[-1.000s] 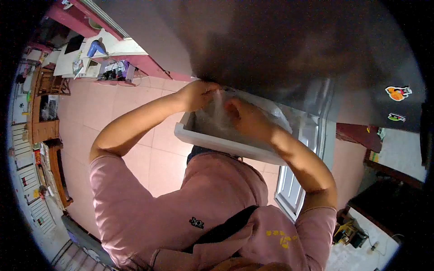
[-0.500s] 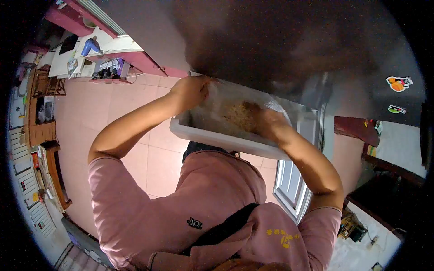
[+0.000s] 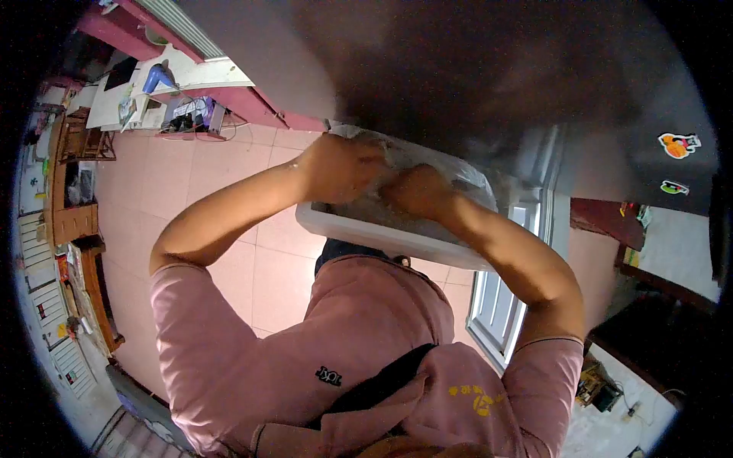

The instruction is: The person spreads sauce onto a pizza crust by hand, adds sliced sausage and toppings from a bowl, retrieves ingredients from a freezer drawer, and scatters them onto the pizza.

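Note:
A pale drawer (image 3: 382,233) is pulled out from a dark refrigerator (image 3: 458,69) in front of my body. Clear plastic bag (image 3: 469,174) material spreads inside it and along its far side. My left hand (image 3: 343,166) reaches over the drawer's left end, its fingers bent onto the plastic. Close beside it, my right hand (image 3: 418,191) is closed at the bag, knuckles up. Both hands hide most of what lies in the drawer, and the fingertips are partly out of sight.
An open white-lined refrigerator door (image 3: 496,313) stands to the right below the drawer. Stickers (image 3: 678,146) are on the dark surface at right. A desk with a blue hair dryer (image 3: 158,77) is at far left. Pink floor tiles (image 3: 221,221) lie below.
My right hand has moved left and up, away from the brownish contents, to beside my left hand. My left hand has shifted slightly right, its fingers reaching further over the plastic.

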The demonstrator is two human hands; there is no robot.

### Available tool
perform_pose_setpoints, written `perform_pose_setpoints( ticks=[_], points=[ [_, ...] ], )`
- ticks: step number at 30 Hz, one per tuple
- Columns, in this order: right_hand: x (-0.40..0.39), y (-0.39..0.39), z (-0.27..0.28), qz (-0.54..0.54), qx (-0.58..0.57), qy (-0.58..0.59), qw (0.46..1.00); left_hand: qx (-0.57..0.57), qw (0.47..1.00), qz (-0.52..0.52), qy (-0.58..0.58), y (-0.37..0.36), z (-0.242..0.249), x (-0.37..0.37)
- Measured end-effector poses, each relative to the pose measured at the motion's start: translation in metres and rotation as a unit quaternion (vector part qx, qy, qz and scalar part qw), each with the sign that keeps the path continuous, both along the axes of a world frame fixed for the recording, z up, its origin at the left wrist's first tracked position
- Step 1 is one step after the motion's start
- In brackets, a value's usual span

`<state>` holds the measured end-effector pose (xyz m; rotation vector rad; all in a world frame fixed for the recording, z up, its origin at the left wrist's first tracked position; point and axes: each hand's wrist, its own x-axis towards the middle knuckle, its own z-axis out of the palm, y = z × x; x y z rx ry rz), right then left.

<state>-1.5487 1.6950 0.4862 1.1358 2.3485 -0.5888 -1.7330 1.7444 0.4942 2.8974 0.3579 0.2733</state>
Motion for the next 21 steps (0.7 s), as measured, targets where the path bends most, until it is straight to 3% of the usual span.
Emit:
perform_pose_setpoints(
  ticks=[3, 6, 9, 12, 16, 19, 21],
  points=[
    [0.011, -0.003, -0.013, -0.045, -0.016, -0.006, 0.999, -0.149, 0.982, -0.113, 0.024, -0.006, 0.003, 0.016],
    [0.014, -0.008, -0.013, -0.086, -0.017, -0.04, 0.995, -0.189, 0.968, -0.052, 0.158, -0.01, -0.011, 0.025],
    [0.025, -0.016, -0.01, -0.131, 0.008, -0.035, 0.991, -0.101, 0.946, -0.052, 0.305, -0.006, -0.001, 0.026],
    [0.042, -0.018, -0.002, -0.183, 0.041, -0.021, 0.982, -0.168, 0.921, 0.027, 0.35, -0.008, -0.011, 0.024],
    [0.043, -0.02, 0.002, -0.212, 0.068, 0.04, 0.974, -0.153, 0.94, 0.029, 0.302, -0.007, -0.015, 0.02],
    [0.035, -0.015, -0.026, -0.258, -0.039, 0.23, 0.938, -0.151, 0.957, 0.028, 0.247, -0.008, -0.034, 0.017],
    [0.025, -0.013, -0.037, -0.107, -0.029, 0.315, 0.943, -0.15, 0.963, 0.037, 0.223, -0.009, -0.036, 0.015]
  ],
)
